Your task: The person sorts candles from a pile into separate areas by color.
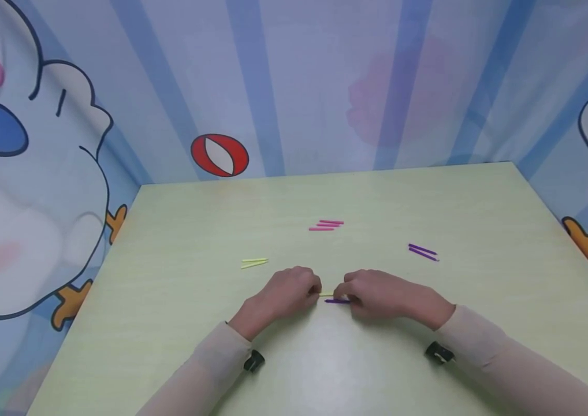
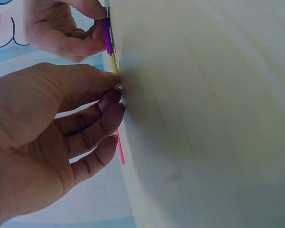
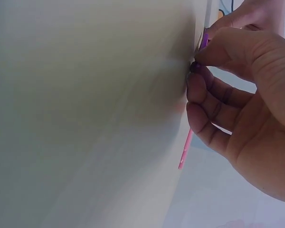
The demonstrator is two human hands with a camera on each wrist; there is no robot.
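Between the two hands, a yellow stick (image 1: 327, 294) lies on the table, its left end pinched by the thumb and fingertips of my left hand (image 1: 294, 289). Just on the near side of it is a purple stick (image 1: 337, 301), roughly parallel. My right hand (image 1: 379, 293) pinches the purple stick's right end, and its index finger reaches down to the yellow stick. In the left wrist view the purple stick (image 2: 107, 37) shows beside the right thumb, with the yellow stick (image 2: 113, 64) running to the left thumb. The right fingertips hide part of both sticks.
Three pink sticks (image 1: 321, 229) lie beyond the hands. A small group of yellow sticks (image 1: 255, 265) is at the left, and two purple sticks (image 1: 423, 252) are at the right. The pale table (image 1: 195, 225) meets a printed curtain (image 1: 315, 86) at the back.
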